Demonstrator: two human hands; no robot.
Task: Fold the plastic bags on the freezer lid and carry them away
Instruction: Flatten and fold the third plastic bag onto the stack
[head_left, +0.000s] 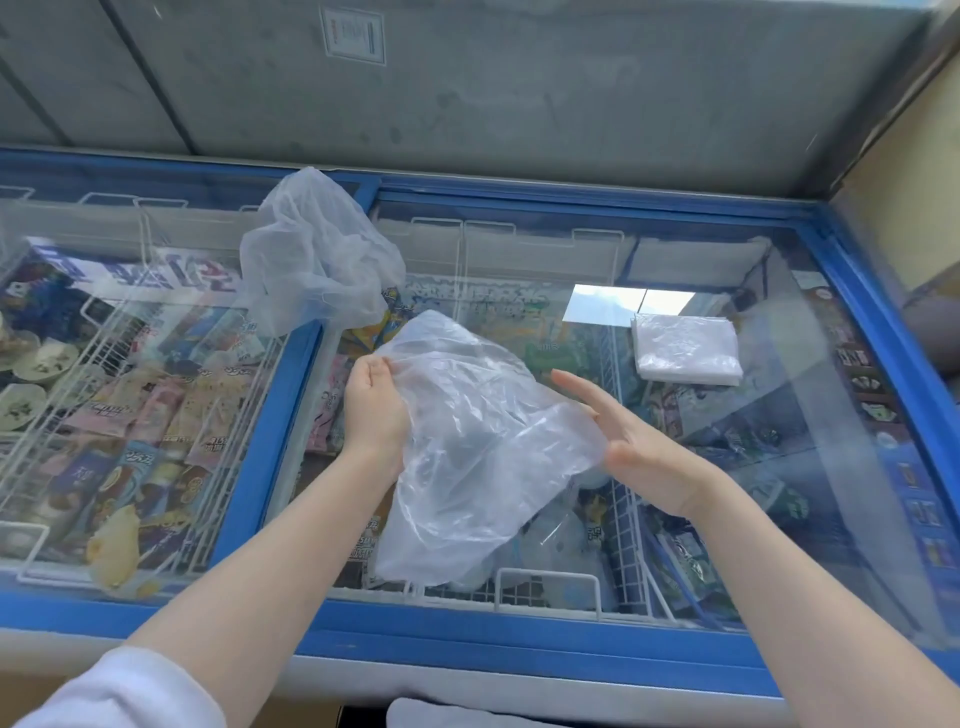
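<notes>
Head view looked down on the freezer lid (519, 631), a sliding glass top in a blue frame, and everything below is placed against it. Above the lid's near middle, the left hand (375, 410) pinched the upper left edge of a clear plastic bag (478, 441), fingers curled on the film. The right hand (631, 441) was released, fingers straight, its palm touching the bag's right edge and gripping nothing. The bag hung crumpled and unfolded, its lower end drooping toward the lid's front rail.

With one pinch carrying such slippery film, the bag could probably have slid free or twisted as the open palm pushed on it, giving a crooked fold. A draught could have lifted it too, light as it looked.

At the lid's back, over the central divider, a crumpled bag (317, 260) sat loosely puffed; it looked easy to knock backward off the rear edge. Right of centre lay a folded stack (685, 349), flat on the glass and well apart from both hands.

Open glass lay between the held bag and the stack, likely enough room for smoothing. The front rail was the nearest edge, just beneath the hanging bag.
</notes>
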